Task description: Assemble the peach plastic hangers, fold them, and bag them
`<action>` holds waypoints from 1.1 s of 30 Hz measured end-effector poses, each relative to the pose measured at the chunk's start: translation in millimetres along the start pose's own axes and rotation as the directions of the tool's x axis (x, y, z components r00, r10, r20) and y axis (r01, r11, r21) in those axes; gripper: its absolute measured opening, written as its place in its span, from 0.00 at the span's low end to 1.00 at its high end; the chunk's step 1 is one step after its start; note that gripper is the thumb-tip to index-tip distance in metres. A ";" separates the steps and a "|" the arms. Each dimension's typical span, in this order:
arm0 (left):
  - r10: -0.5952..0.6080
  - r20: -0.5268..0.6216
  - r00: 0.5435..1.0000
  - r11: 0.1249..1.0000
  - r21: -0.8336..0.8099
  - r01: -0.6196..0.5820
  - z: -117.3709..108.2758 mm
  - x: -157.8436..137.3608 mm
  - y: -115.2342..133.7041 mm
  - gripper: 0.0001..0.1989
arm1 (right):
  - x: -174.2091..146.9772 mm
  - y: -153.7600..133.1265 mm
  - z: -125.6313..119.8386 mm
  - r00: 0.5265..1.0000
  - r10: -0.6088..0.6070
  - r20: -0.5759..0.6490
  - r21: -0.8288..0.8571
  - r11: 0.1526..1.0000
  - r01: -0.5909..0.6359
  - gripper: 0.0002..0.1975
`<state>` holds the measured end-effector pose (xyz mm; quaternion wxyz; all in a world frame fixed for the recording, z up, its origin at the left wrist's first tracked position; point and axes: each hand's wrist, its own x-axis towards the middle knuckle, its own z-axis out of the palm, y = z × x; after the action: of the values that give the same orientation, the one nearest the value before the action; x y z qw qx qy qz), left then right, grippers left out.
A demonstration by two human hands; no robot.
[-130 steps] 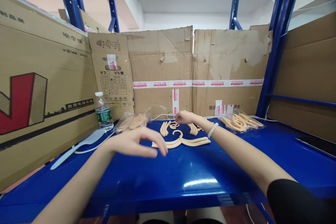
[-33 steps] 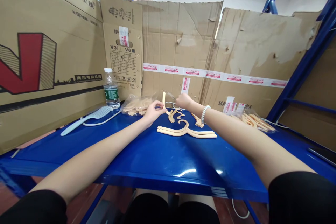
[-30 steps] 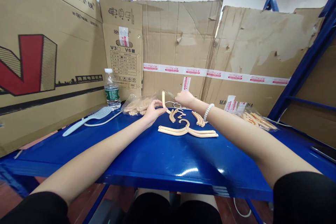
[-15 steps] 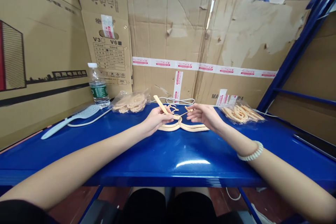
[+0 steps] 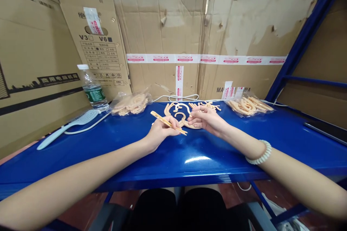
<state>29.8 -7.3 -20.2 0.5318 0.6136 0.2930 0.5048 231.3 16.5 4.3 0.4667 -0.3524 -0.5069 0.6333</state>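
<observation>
My left hand [image 5: 162,131] is closed around a straight wooden strip [image 5: 162,118], which slants down to the right and has slots at its ends. My right hand [image 5: 208,121] is raised just right of it, thumb and fingertips pinched on a small pale wooden piece [image 5: 190,115], mostly hidden by the fingers. Behind and between the hands lie curved wooden pieces [image 5: 180,115] on the blue table. Several short wooden pieces [image 5: 214,106] are heaped behind my right hand.
Clear bags of wooden parts lie at the back left [image 5: 130,104] and back right [image 5: 248,105]. A water bottle [image 5: 93,90] and a light-blue hairbrush [image 5: 69,126] are on the left. A dark flat device [image 5: 325,132] lies at the right edge. Cardboard [image 5: 162,18] walls the back.
My left hand has turned the strip from steep to a lower slant and brought it nearer. My right hand's fingers have drawn closer together. The view has tilted down, showing more curved pieces.
</observation>
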 end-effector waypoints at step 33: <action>0.264 -0.009 0.965 0.925 0.287 -0.250 -1.7 2.6 6.4 0.10 | -4.0 18.2 5.5 0.975 0.067 0.210 0.047 0.996 -0.079 0.14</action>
<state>27.8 -6.1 -13.4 0.3607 0.7041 0.2919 0.5375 223.3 10.1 -12.2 0.3970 -0.2896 -0.5219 0.6972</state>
